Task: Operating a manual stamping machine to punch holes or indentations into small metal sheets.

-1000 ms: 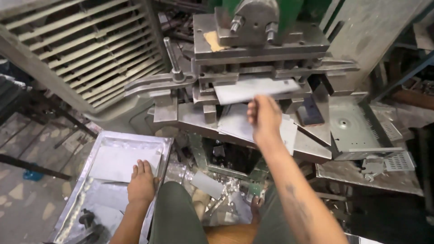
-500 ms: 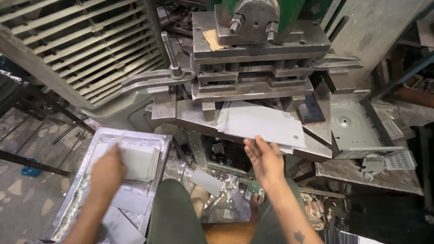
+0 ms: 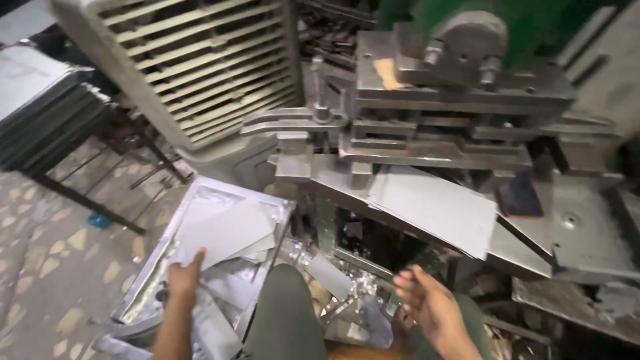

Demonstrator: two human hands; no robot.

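Left hand (image 3: 185, 280) reaching forward with fingers closed, right hand (image 3: 427, 303) open, palm up, fingers loosely spread

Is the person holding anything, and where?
The left hand grips a flat grey metal sheet by its lower near corner. The right hand is open, holding nothing.

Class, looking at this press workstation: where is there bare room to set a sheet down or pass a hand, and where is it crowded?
Bare room: the flat grey plate right of the press bed, and the floor left of the tray. Crowded: the tray, heaped with sheets under the left hand; the sloped bed, covered by a metal sheet; and the scrap pile beside the right hand.
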